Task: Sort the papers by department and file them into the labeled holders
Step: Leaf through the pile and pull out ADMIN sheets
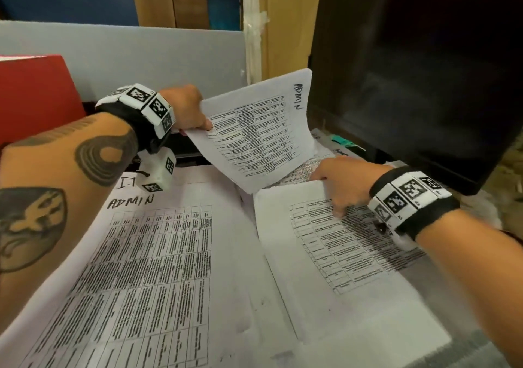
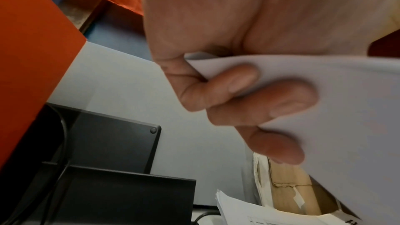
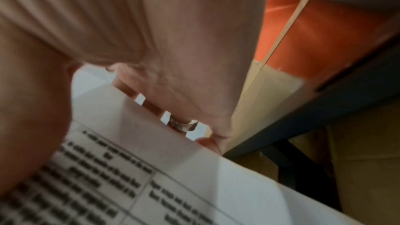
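My left hand [image 1: 195, 113] pinches the corner of a printed sheet [image 1: 254, 133] marked ADMIN and holds it lifted and curled above the desk. From the left wrist view, the fingers [image 2: 242, 81] curl under that white sheet [image 2: 346, 109]. My right hand [image 1: 336, 183] grips the top edge of a second printed sheet [image 1: 339, 254], thumb on top. In the right wrist view its fingers [image 3: 173, 105] go behind the sheet's [image 3: 173, 186] edge. A large sheet [image 1: 147, 268] marked IT and ADMIN lies at the left under my forearm. Black holders [image 2: 112, 143] stand below my left hand.
A black monitor [image 1: 410, 70] stands at the right, close behind my right hand. A red folder [image 1: 34, 90] stands at the far left against a grey panel [image 1: 141, 53]. More papers [image 1: 334, 147] lie under the lifted sheet. A cardboard box [image 2: 292, 192] shows beside the holders.
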Tool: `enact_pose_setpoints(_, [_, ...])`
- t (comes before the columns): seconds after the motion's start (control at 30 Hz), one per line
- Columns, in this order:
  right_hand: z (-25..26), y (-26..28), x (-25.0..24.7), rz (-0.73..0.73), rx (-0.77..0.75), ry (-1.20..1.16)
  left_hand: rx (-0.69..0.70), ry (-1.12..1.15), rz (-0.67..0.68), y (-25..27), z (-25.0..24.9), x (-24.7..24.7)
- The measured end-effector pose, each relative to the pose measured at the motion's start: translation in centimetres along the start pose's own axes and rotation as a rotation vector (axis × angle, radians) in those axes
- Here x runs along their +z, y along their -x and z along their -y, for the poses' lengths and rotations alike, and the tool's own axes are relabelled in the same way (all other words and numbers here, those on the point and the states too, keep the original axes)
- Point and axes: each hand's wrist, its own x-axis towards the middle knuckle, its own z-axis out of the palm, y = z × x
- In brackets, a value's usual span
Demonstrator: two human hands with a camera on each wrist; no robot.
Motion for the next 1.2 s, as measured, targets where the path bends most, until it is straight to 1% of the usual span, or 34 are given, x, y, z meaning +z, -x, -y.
enact_pose_setpoints(0.13, [-0.8,1.1,0.1,-0.08,-0.02,-0.063,0.035,-0.063,0.009,-0.9,-0.4,-0.4])
enact_pose_setpoints(0.27, [-1.6,2.1,0.1,-0.156,-0.048,-0.13,0.07,0.014,0.133,-1.6,-1.1,0.2])
enact_pose_setpoints(0.37, [-1.6,2.2,0.2,-0.154,-0.058,-0.139,0.061,0.064,0.207,-2.4,-1.5,2.1])
enact_pose_setpoints(0.5, [-1.0,2.1,0.6,-0.155,-0.042,-0.126,0.029,0.043,0.322,-2.9,-1.5,5.0])
enact_pose_setpoints(0.57, [-0.7,2.0,0.7,-0.14,-0.045,-0.128,0.023,0.034,0.354,-2.9,-2.1,5.8])
enact_pose_setpoints(0.67, [-0.6,1.9,0.6,-0.122,-0.059,-0.112,0.024,0.084,0.385,-3.4,-3.3,6.6])
enact_pose_setpoints(0.8, [-0.5,1.8,0.6,-0.126,-0.089,-0.082,0.052,0.136,0.519,-4.1,-5.0,7.7])
enact_pose_setpoints(0.87, [-0.6,1.8,0.6,-0.117,-0.091,-0.087,0.079,0.159,0.547,-4.1,-6.0,8.5])
enact_pose_setpoints(0.9, [-0.6,1.9,0.6,-0.109,-0.099,-0.087,0.099,0.157,0.539,-4.2,-6.4,8.9])
enact_pose_setpoints(0.97, [-0.7,1.9,0.6,-0.098,-0.112,-0.079,0.139,0.106,0.531,-4.3,-7.0,9.4])
enact_pose_setpoints(1.07, [-0.3,1.9,0.3,-0.062,-0.093,-0.038,0.207,-0.171,0.496,-4.0,-7.8,9.9])
enact_pose_setpoints(1.1, [-0.1,1.9,0.3,-0.05,-0.083,-0.024,0.211,-0.226,0.482,-3.9,-8.1,10.2])
enact_pose_setpoints(1.13, [0.0,1.7,0.3,-0.04,-0.074,-0.022,0.215,-0.246,0.484,-4.0,-8.2,10.3])
enact_pose_setpoints(1.2, [-0.1,1.4,0.2,-0.043,-0.088,-0.047,0.214,-0.214,0.507,-3.3,-8.5,9.8])
